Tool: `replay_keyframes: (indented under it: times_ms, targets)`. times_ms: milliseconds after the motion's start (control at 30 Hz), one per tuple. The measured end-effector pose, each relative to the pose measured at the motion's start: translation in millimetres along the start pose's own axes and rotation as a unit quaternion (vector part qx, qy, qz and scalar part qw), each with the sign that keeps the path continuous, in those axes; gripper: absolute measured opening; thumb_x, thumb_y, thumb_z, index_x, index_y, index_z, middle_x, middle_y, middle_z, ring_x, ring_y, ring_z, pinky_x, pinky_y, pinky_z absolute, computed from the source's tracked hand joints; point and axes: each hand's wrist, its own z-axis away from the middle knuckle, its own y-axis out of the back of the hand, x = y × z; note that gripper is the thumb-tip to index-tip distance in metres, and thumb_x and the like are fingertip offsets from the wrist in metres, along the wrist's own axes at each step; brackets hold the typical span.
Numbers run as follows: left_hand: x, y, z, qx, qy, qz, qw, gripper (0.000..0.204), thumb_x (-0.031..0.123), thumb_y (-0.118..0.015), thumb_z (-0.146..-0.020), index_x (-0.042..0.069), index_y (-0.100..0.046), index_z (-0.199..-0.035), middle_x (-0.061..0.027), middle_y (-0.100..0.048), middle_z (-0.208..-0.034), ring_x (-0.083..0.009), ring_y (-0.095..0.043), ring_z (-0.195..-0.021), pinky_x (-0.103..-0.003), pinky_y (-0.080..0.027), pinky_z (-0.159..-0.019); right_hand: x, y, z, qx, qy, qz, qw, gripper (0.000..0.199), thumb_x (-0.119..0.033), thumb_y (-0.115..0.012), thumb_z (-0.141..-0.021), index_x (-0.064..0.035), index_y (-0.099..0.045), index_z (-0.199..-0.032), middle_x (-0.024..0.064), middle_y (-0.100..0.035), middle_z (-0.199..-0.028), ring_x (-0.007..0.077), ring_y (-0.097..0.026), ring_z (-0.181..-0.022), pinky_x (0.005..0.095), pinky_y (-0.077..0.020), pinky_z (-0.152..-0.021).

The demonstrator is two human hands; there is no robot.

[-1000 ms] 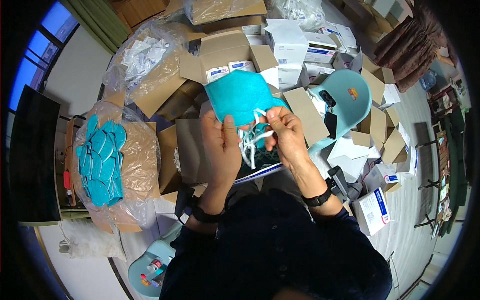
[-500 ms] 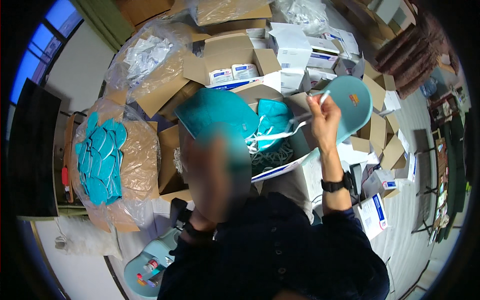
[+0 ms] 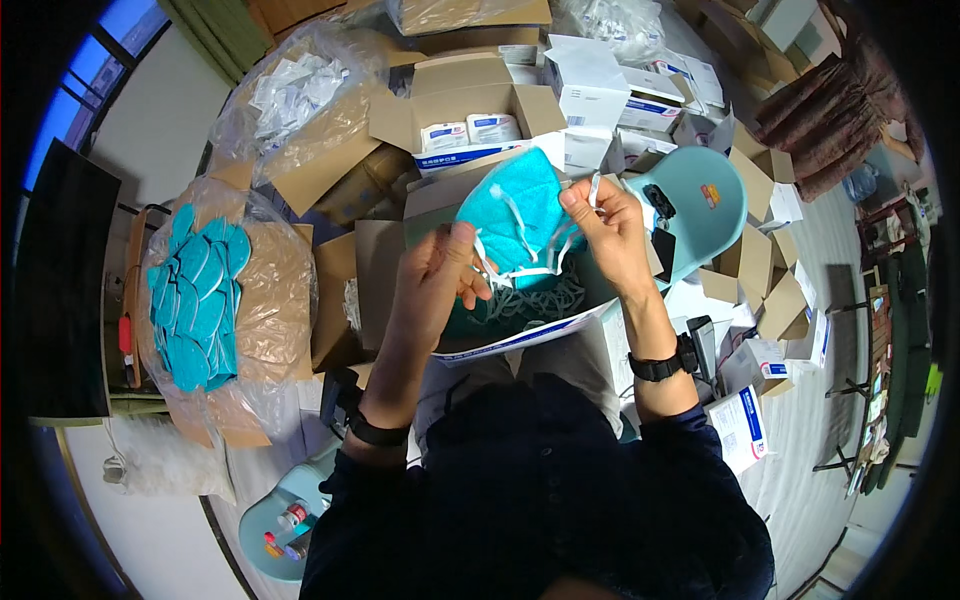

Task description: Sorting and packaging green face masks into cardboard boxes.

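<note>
Forearms [image 3: 398, 370] [image 3: 652, 325] of the person come up from lower part of the frame, elbows bent, both wrists turned inward to the centre. L hand [image 3: 428, 280] is half curled, thumb up, beside lower left edge of one teal mask [image 3: 510, 205]; I cannot tell if it grips this mask or only touches it. R hand [image 3: 612, 232] is closed in a pinch, thumb & fingers on a white strap [image 3: 596, 190] at right edge of the mask. Mask is at centre of the frame btw. the two, tilted, above an open box [image 3: 530, 340] w/ a heap of straps [image 3: 545, 298] inside.

Qty: 1 mask held; 2 black wristbands [image 3: 378, 430] [image 3: 655, 369], 1 per wrist; 2 white packs [image 3: 444, 138] [image 3: 493, 129] in open carton [image 3: 460, 72], upper centre; 2 pale blue plastic seats [image 3: 695, 215] [image 3: 262, 530], i.e. right & lower left. Mask pile [image 3: 198, 310] at left overlaps too much for exact no.; clear plastic [image 3: 280, 375] is around it.

Room: pale floor [image 3: 790, 440] at lower right, dark screen [image 3: 65, 290] far left, green curtain [image 3: 215, 45] upper left, brown cloth [image 3: 830, 130] upper right.
</note>
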Motion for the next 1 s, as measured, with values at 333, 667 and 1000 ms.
replay_keyframes:
  times_ms: [333,667,1000]
  targets:
    - [-4.2,-11.4,-2.8,0.022,-0.151,-0.301,0.941,0.035,0.029,-0.058,-0.094,-0.001,-0.056,-0.076,-0.0204,-0.054,-0.065,-0.0361,-0.055,-0.058,-0.042,-0.040,-0.054,-15.6,-31.9,15.1,0.010,0.049,0.115,0.992,0.018,-0.017,-0.071,-0.086,-0.0010,-0.062,-0.087,-0.0040,-0.049,-0.067,0.0029,-0.038,-0.059,0.0213,-0.0342,-0.052]
    - [-3.2,-4.2,15.5,0.048,-0.191,-0.285,0.938,0.035,0.024,-0.055,-0.097,-0.002,-0.054,-0.073,-0.0184,-0.050,-0.060,-0.0272,-0.043,-0.049,-0.036,-0.036,-0.048,27.1,-2.9,-20.3,-0.029,0.252,0.543,0.801,0.022,0.000,-0.065,-0.065,-0.0055,-0.053,-0.083,0.0154,-0.060,-0.079,0.0349,-0.061,-0.074,0.0431,-0.0490,-0.065]
    - [-26.5,3.3,-18.7,0.201,-0.255,-0.190,0.926,0.028,0.016,-0.055,-0.097,-0.005,-0.054,-0.078,-0.0119,-0.051,-0.070,-0.0124,-0.046,-0.053,-0.029,-0.039,-0.050,-3.1,-35.6,6.9,0.082,-0.047,-0.034,0.995,0.020,-0.025,-0.058,-0.096,-0.0072,-0.058,-0.089,-0.0024,-0.058,-0.076,0.0037,-0.044,-0.057,0.0199,-0.0356,-0.050]
